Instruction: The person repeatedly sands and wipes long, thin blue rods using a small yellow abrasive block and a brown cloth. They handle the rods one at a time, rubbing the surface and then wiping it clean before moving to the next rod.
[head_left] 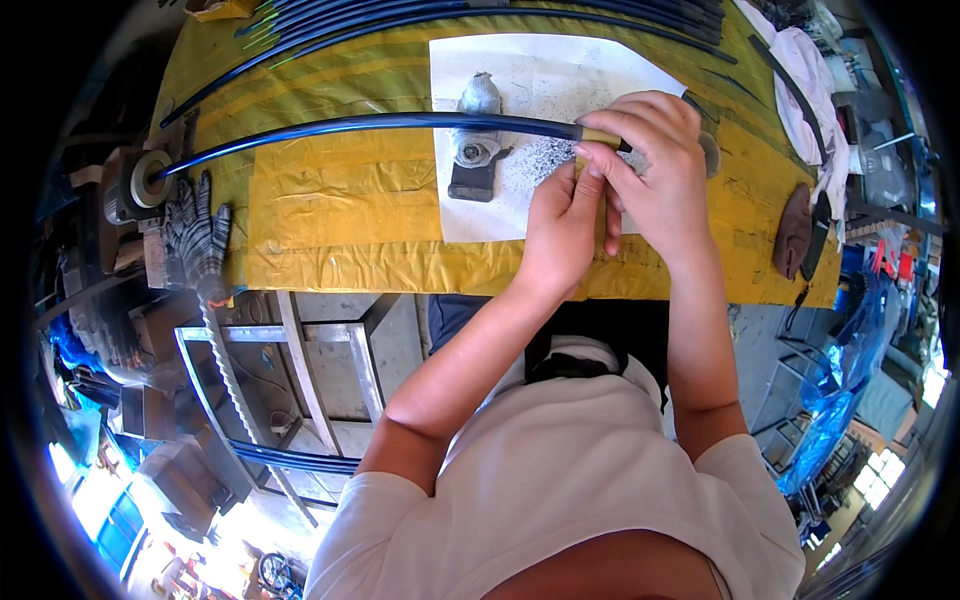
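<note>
A long glossy dark blue rod (380, 122) spans the table. Its left end sits in a round fitting (152, 178); its right end carries a tan band and a dark tip. My right hand (655, 150) pinches the rod at this tan band, thumb and forefinger around it. Just below, my left hand (565, 225) is closed, its thumb pressed on a narrow tan strip (588, 178) that hangs down from the rod between both hands. Whether strip and band are one piece I cannot tell. Under the rod stands a small metal stand with whitish wrapped parts (475, 150).
The stand rests on a white sheet (540, 75) speckled with dark bits, over a yellow-covered table (340, 210). More blue rods (400, 25) lie along the far edge. At left lies a striped glove (198, 235); at right, a brown cloth piece (793, 232). A metal frame (300, 340) stands below.
</note>
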